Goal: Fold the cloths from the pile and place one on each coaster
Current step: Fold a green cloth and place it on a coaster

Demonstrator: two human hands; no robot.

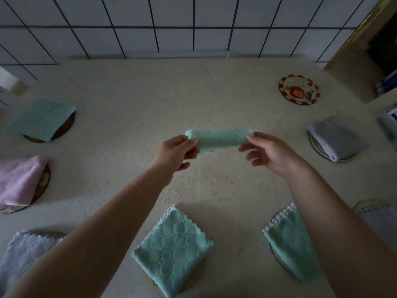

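Right now your left hand (176, 152) and right hand (266, 153) pinch the ends of the folded mint-green terry cloth (218, 139) above the table (150, 100); soft, light, probably droopy, so keep both ends.

No readable text anywhere.
The far right coaster (299, 89) carries a cartoon picture with a red-spotted rim, but no legible lettering.

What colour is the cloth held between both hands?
Mint green cloth, with an embossed texture; head view.
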